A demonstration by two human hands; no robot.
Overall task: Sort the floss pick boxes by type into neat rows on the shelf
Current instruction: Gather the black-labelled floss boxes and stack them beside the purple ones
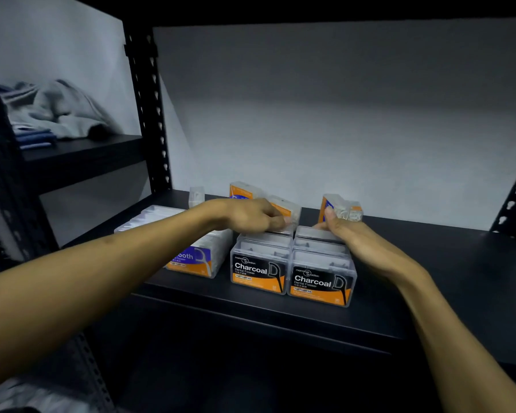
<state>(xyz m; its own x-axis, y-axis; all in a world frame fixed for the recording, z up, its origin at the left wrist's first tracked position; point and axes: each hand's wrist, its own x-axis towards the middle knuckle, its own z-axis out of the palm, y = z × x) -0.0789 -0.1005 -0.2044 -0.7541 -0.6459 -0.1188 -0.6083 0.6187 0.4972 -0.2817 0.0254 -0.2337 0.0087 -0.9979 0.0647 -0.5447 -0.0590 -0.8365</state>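
- Two bare hands reach over a flat black metal shelf point(429, 263).
- Two clear plastic Charcoal boxes point(259, 271) stand side by side near the front edge of the shelf. Each has a black and orange label.
- More clear boxes line up behind each of them, in two rows going toward the back edge. About three can be seen in each row, but the hands hide the far ones.
- One Smooth box point(197, 260) with a blue and orange label stands just left of the Charcoal rows. The left arm covers part of it.
- Flat clear boxes point(152, 216) lie further left, toward the left edge. They are too blurry to count.
- Three orange and blue boxes point(329, 208) stand loose near the back edge, and one small clear box point(196, 195) stands at the back left.
- The left hand point(245, 216) has curled fingers on top of a box at the back of the left Charcoal row. It is hard to tell if it grips it.
- The right hand point(349, 236) rests on the back of the right row with its thumb up. Its fingers are hidden, so its grip cannot be told.
- Soft grey and blue folded clothes point(51, 111) sit on another shelf far left.
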